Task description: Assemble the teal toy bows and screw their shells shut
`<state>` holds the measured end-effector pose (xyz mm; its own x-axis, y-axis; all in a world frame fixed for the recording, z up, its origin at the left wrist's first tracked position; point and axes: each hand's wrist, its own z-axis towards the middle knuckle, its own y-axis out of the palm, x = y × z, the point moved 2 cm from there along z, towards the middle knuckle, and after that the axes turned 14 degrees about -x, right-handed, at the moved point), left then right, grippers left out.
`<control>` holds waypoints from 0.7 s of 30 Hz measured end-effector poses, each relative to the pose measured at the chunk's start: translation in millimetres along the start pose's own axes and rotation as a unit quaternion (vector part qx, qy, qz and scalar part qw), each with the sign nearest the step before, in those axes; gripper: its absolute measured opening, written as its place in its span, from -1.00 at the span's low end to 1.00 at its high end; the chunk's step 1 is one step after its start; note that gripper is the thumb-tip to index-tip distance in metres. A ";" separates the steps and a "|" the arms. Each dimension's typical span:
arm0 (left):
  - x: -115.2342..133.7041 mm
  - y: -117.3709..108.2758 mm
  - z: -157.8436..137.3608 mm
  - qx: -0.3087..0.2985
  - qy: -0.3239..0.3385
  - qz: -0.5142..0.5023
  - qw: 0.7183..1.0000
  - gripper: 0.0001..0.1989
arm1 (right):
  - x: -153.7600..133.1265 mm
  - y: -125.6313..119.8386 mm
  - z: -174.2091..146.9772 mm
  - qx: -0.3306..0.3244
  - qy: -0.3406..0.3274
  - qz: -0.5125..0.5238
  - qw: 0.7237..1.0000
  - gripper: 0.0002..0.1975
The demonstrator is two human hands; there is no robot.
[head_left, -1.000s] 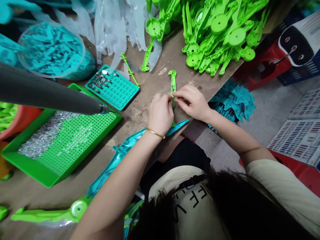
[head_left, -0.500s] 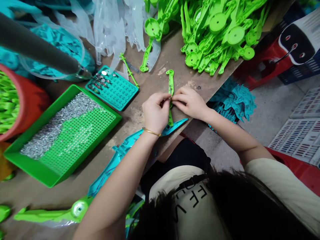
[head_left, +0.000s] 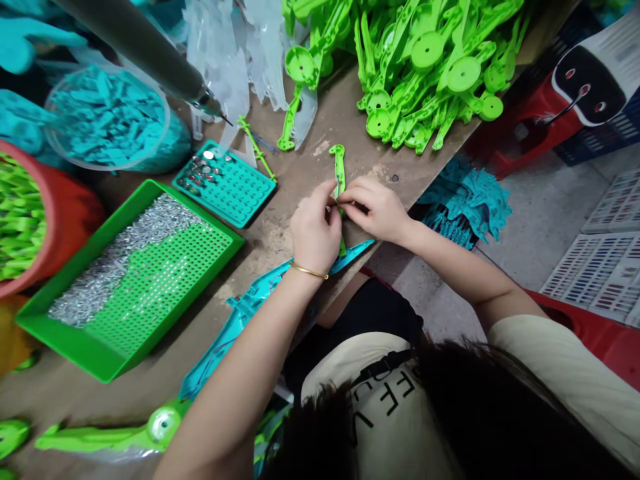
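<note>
On the workbench in front of me lies a narrow green plastic part (head_left: 339,162), its middle covered by my fingers. My left hand (head_left: 316,223) is closed over it, thumb and fingers pinched together. From the other side my right hand (head_left: 376,208) also pinches at the same spot, fingertips meeting the left ones. Whatever small piece sits between the fingertips is too hidden to name. A long turquoise plastic part (head_left: 245,313) runs beneath my left wrist along the bench edge.
A green perforated tray (head_left: 165,267) holds many screws. Behind it are a teal tray (head_left: 235,193) with small metal discs, a tub of turquoise pieces (head_left: 110,120) and a hanging screwdriver (head_left: 150,50). Green parts (head_left: 425,73) are heaped at the back. A red bucket (head_left: 70,220) stands left.
The hanging screwdriver has shifted up and right in view, its tip now showing. My hands stay over the green part, with the left fingers slightly raised.
</note>
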<state>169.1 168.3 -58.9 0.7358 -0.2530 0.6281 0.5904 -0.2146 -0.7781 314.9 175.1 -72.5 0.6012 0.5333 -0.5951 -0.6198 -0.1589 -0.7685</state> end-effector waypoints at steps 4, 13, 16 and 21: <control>-0.7 -5.0 -3.5 -0.020 0.005 0.039 0.999 -0.75 | -1.5 -1.4 0.2 -0.008 0.017 0.022 1.000 -0.86; -1.9 -2.5 -25.0 -0.041 -0.009 0.172 0.984 -0.72 | -5.0 5.9 -1.7 -0.054 0.072 0.042 0.995 -0.89; 1.7 1.2 -31.4 -0.030 0.015 0.216 0.976 -0.70 | -6.4 7.0 -1.0 -0.060 0.084 0.027 0.994 -0.89; 2.9 6.4 -38.4 0.006 0.056 0.246 0.968 -0.70 | -7.2 7.4 -2.1 -0.058 0.067 0.028 0.996 -0.87</control>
<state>162.3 129.9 -61.7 0.8884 -0.4233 0.1777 0.1816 -0.0315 -0.9829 307.1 168.4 -74.4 0.6336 0.4070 -0.6579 -0.5966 -0.2843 -0.7505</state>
